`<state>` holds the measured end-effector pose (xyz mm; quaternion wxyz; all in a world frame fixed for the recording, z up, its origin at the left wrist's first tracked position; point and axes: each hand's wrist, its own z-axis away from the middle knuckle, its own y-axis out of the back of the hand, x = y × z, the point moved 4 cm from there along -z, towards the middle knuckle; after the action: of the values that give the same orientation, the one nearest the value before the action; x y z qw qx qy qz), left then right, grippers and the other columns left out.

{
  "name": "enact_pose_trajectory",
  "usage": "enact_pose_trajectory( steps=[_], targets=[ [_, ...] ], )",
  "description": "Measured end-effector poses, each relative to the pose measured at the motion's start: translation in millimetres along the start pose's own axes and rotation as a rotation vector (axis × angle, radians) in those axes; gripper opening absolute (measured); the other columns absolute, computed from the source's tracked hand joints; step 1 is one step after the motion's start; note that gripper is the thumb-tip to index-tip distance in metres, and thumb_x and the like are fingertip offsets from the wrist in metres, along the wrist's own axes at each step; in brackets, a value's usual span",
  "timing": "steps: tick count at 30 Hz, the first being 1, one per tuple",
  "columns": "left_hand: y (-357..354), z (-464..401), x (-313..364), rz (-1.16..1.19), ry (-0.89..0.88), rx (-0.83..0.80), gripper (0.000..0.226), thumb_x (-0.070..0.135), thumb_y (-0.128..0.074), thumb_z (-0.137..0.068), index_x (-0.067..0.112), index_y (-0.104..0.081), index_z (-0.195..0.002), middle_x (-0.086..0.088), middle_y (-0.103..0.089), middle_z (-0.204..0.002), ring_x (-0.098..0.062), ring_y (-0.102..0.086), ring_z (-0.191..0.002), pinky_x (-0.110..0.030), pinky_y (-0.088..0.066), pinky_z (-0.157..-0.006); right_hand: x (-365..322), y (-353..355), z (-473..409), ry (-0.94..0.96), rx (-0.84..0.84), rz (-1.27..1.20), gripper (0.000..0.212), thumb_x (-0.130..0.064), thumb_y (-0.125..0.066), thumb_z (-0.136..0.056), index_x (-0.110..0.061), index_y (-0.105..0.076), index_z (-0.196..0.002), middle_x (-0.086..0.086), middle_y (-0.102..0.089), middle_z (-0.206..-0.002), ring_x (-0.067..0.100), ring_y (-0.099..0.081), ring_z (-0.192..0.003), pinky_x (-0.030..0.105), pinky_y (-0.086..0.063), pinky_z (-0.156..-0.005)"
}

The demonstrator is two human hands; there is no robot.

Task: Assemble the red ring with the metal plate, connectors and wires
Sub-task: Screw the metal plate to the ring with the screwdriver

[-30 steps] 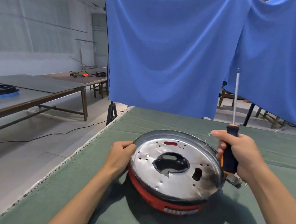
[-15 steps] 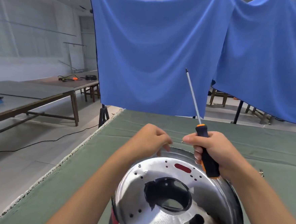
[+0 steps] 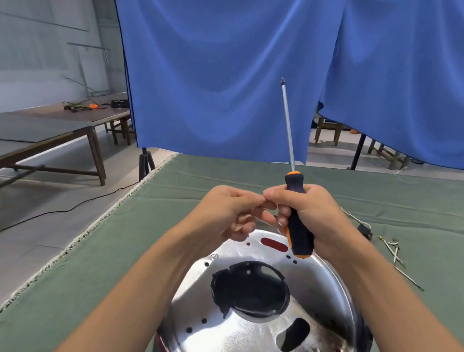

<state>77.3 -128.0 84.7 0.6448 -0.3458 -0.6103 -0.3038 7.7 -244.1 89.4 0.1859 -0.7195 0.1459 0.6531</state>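
- Both hands are raised above the metal plate [image 3: 255, 334]: the right hand [image 3: 309, 218] is wrapped around the screwdriver [image 3: 297, 221], shaft up; the left hand [image 3: 229, 211] is curled, its fingertips meeting the right thumb, contents not discernible.
- Two screws are seen seated in the plate, over the red ring [image 3: 161, 347] on the green surface [image 3: 86, 275].
- Several holes remain unfilled; wires [image 3: 393, 249] lie unattached nearby.

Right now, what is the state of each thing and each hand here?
screwdriver: gripped upright, tip up.
right hand: closed round the screwdriver handle.
left hand: fingers curled, meeting the right hand; any held item is hidden.
metal plate: lying on the red ring, two screws showing.
loose wires: lying on the cloth.
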Motion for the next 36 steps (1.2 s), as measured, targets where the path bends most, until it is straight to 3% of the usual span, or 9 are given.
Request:
enact_pose_trajectory(
  steps=[6, 12, 14, 16, 19, 23, 25, 30, 36],
  targets=[
    [6.5, 3.8, 8.6, 0.171, 0.025, 0.081, 0.014, 0.009, -0.053, -0.089, 0.004, -0.062, -0.079, -0.003, -0.061, -0.057, -0.007, -0.042, -0.036, -0.013, -0.029, -0.033, -4.1, -4.4, 3.4, 0.040, 0.000, 0.131, 0.032, -0.039, -0.067, -0.084, -0.009, -0.062, -0.075, 0.000, -0.050, -0.046, 0.016, -0.046, -0.037, 0.023, -0.040, -0.039],
    [36.8, 6.7, 16.2, 0.563, -0.042, 0.476, 0.016, 0.003, -0.045, -0.085, 0.008, -0.045, -0.070, -0.005, -0.054, -0.051, -0.009, -0.038, -0.033, -0.013, -0.030, -0.033, -14.6, 2.1, 7.2, 0.214, 0.028, 0.509, 0.035, -0.045, -0.063, -0.085, -0.012, -0.063, -0.073, -0.001, -0.054, -0.054, 0.011, -0.050, -0.041, 0.023, -0.041, -0.043],
    [49.9, 9.2, 17.1, 0.710, -0.055, 0.567, 0.017, 0.004, -0.045, -0.088, 0.008, -0.044, -0.072, -0.007, -0.057, -0.053, -0.010, -0.043, -0.033, -0.014, -0.036, -0.033, -16.0, 7.8, 8.5, 0.260, 0.034, 0.689, 0.032, -0.050, -0.067, -0.079, -0.019, -0.066, -0.069, -0.003, -0.052, -0.054, 0.012, -0.049, -0.049, 0.031, -0.043, -0.052],
    [61.7, 11.2, 16.8, 0.812, -0.079, 0.642, 0.018, 0.007, -0.049, -0.092, 0.007, -0.048, -0.073, -0.008, -0.059, -0.064, -0.010, -0.053, -0.039, -0.016, -0.046, -0.038, -16.2, 10.7, 9.1, 0.261, 0.027, 0.825, 0.032, -0.056, -0.067, -0.075, -0.024, -0.068, -0.069, -0.005, -0.051, -0.052, 0.014, -0.047, -0.053, 0.038, -0.047, -0.059],
    [74.2, 13.2, 12.9, 0.905, -0.124, 0.738, 0.017, 0.012, -0.054, -0.094, 0.006, -0.054, -0.078, -0.009, -0.059, -0.075, -0.016, -0.061, -0.063, -0.024, -0.054, -0.053, -12.6, 6.5, 9.6, 0.220, -0.029, 0.846, 0.039, -0.057, -0.067, -0.074, -0.018, -0.067, -0.068, 0.004, -0.056, -0.054, 0.012, -0.048, -0.045, 0.033, -0.045, -0.056],
    [78.2, 12.5, 9.7, 0.932, -0.091, 0.724, 0.016, 0.015, -0.054, -0.095, 0.006, -0.059, -0.082, -0.010, -0.062, -0.084, -0.020, -0.062, -0.076, -0.029, -0.051, -0.072, -4.8, 1.1, 9.9, 0.172, -0.068, 0.915, 0.042, -0.058, -0.069, -0.072, -0.016, -0.069, -0.070, 0.011, -0.063, -0.064, 0.014, -0.049, -0.047, 0.037, -0.050, -0.056],
    [78.2, 11.4, 10.8, 0.947, -0.091, 0.702, 0.018, 0.015, -0.052, -0.096, 0.006, -0.058, -0.081, -0.010, -0.063, -0.085, -0.020, -0.062, -0.077, -0.031, -0.051, -0.082, -2.6, 0.1, 9.8, 0.167, -0.085, 0.921, 0.045, -0.059, -0.068, -0.071, -0.014, -0.068, -0.071, 0.013, -0.063, -0.064, 0.013, -0.048, -0.047, 0.031, -0.045, -0.055],
    [76.3, 9.6, 13.5, 0.942, -0.101, 0.646, 0.021, 0.013, -0.047, -0.098, 0.002, -0.059, -0.085, -0.010, -0.065, -0.085, -0.020, -0.063, -0.077, -0.031, -0.050, -0.070, -1.3, 0.9, 8.6, 0.166, -0.084, 0.937, 0.043, -0.059, -0.069, -0.070, -0.016, -0.069, -0.067, 0.010, -0.063, -0.062, 0.013, -0.047, -0.049, 0.029, -0.042, -0.057],
    [74.2, 10.2, 13.5, 0.939, -0.096, 0.647, 0.022, 0.012, -0.048, -0.098, 0.001, -0.060, -0.083, -0.011, -0.066, -0.084, -0.022, -0.063, -0.080, -0.032, -0.049, -0.083, 0.0, 1.1, 8.9, 0.157, -0.081, 0.939, 0.043, -0.059, -0.070, -0.070, -0.016, -0.069, -0.068, 0.010, -0.063, -0.062, 0.013, -0.047, -0.049, 0.029, -0.042, -0.057]
  ],
)
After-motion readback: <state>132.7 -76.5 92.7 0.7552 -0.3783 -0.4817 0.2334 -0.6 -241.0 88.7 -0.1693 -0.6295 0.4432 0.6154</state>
